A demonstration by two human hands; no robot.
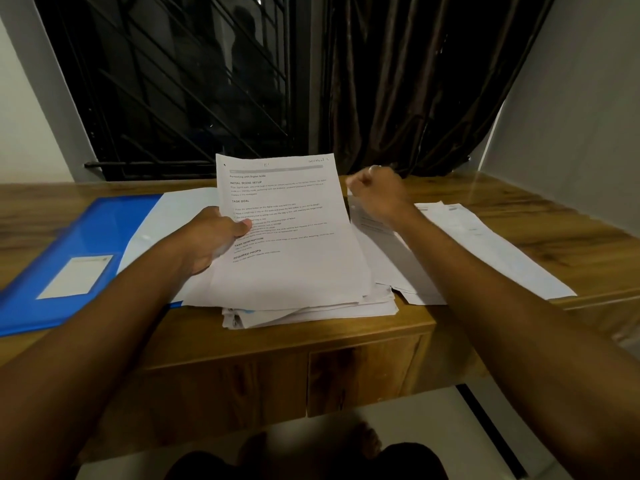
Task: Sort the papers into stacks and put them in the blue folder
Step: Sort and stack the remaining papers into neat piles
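A thick pile of white papers (311, 306) lies at the desk's front edge. My left hand (211, 237) grips the left side of a bunch of printed sheets (287, 216), tilting them up off the pile, thumb on the text. My right hand (377, 192) hovers behind the sheets' right edge, blurred, fingers curled; whether it pinches a sheet is unclear. The blue folder (83, 244) lies open on the left, with a white label on its cover and a pale inner flap (166, 216) beside the pile. More white sheets (485, 247) lie spread out on the right.
The wooden desk (346, 337) has cabinet doors below its front edge. Behind it are a barred dark window (180, 81) and a dark curtain (408, 81). A white wall (581, 133) closes the right side. My feet show on the floor below.
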